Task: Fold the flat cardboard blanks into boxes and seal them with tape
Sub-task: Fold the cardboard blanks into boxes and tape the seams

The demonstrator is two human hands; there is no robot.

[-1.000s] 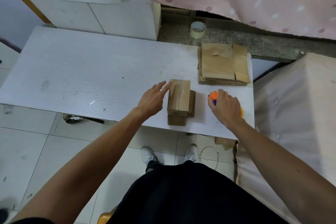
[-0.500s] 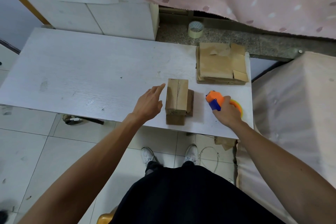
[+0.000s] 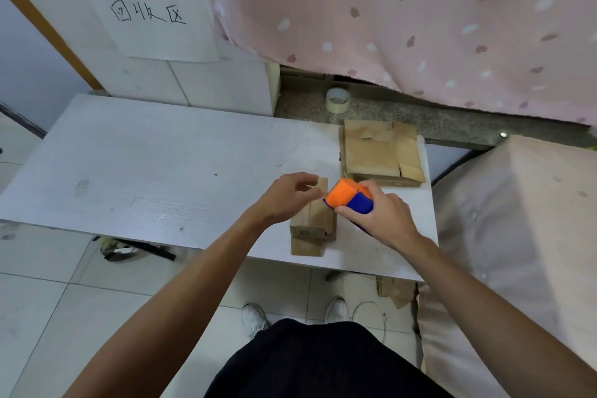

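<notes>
The folded box stands near the front edge of the white surface. The left hand hangs over its far end, fingers loosely curled and holding nothing; whether it touches the cardboard I cannot tell. The right hand grips an orange-and-blue tape dispenser just beside the box's top right edge. A stack of flat blanks lies behind, and a tape roll sits on the stone ledge.

Wears a black garment below the near edge of the table, white shoes just under that edge; shows bare forearms above it
</notes>
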